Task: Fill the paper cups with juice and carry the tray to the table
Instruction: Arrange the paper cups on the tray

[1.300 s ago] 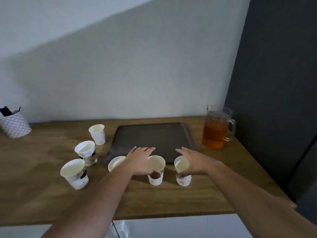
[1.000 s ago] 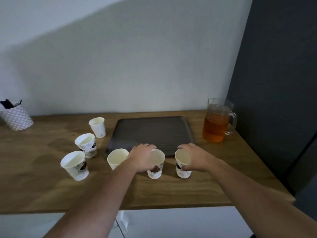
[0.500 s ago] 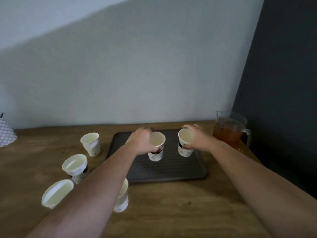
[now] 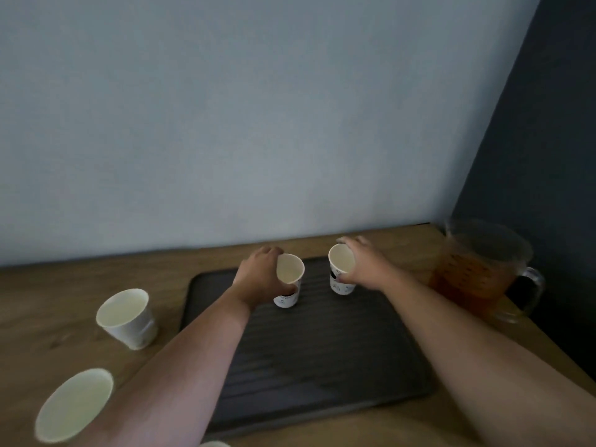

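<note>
Toward the far edge of the dark grey ribbed rectangular tray (image 4: pixel 322 350), the head view shows two white paper cups with dark print standing upright side by side, a little apart. The left hand (image 4: pixel 261 275) has its fingers curled round the left printed cup (image 4: pixel 290 269) from that cup's left side, with the thumb low on the near wall. The right hand (image 4: pixel 364 266) wraps the right printed cup (image 4: pixel 342 261) from its right side, thumb also on the near wall. Both holds are closed firmly on the cups. The bases look level with the tray's surface, but whether they are fully set down cannot be told. Both insides are pale, with no juice visible.

Left of the tray, on the brown wooden counter (image 4: pixel 48 301), stand the farther plain white paper cup (image 4: pixel 127 317) and the nearer plain white paper cup (image 4: pixel 74 404). A sliver of another white rim (image 4: pixel 214 444) shows at the bottom edge. The clear glass jug of amber juice (image 4: pixel 477 275) stands on the counter just beside the tray's far right corner, close to the right forearm.

The step in hand seems to be loading empty cups onto the tray; no pouring has begun. The next move calls for both hands to open cleanly so these light cups do not tip. After that, the cups on the counter need fetching, with care that the right arm does not knock the jug.
</note>
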Motion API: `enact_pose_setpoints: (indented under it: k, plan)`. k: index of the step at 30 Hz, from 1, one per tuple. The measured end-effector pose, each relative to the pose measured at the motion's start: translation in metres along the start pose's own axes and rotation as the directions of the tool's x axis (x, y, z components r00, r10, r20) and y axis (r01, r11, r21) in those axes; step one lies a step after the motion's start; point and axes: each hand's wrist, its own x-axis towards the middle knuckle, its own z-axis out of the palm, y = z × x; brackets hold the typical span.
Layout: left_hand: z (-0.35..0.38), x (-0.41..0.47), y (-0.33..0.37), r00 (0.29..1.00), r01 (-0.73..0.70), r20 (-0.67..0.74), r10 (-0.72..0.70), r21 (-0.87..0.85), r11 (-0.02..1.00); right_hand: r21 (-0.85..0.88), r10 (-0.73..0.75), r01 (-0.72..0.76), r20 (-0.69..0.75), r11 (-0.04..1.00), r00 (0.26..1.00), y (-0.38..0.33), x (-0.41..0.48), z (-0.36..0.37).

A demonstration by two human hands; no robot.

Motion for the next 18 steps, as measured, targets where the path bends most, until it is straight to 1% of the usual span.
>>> enact_pose_setpoints:
  k: [3, 5, 9, 11, 14, 18]
  plan:
    - [0.011, 0.005, -0.008, 1.0, 0.017, 0.007, -0.017, -0.038, 0.999, -0.014, 0.022, -0.022, 0.035, 1.0, 0.999, 0.006, 0.007, 0.013]
    - [0.014, 0.008, -0.009, 1.0, 0.028, 0.009, -0.027, -0.055, 0.998, -0.03, 0.031, -0.03, 0.027, 0.999, 0.999, 0.009, 0.006, 0.018]
    - [0.002, 0.002, -0.006, 0.998, 0.032, 0.048, -0.031, -0.003, 0.999, -0.094, 0.015, -0.015, 0.007, 0.995, 1.0, 0.009, 0.0, 0.009]
    - [-0.01, -0.01, -0.005, 0.998, 0.035, 0.046, -0.037, 0.034, 0.999, -0.126, -0.021, 0.018, -0.02, 0.992, 1.0, 0.003, -0.007, -0.001]
    - [-0.033, -0.036, -0.001, 0.998, 0.055, 0.026, -0.058, 0.093, 0.994, -0.14, -0.092, 0.088, -0.023, 0.986, 0.995, -0.013, -0.022, -0.015]
    - [-0.069, -0.092, 0.002, 0.991, 0.124, -0.071, -0.114, 0.154, 0.98, -0.083, -0.246, 0.246, 0.013, 0.966, 0.969, -0.045, -0.056, -0.028]
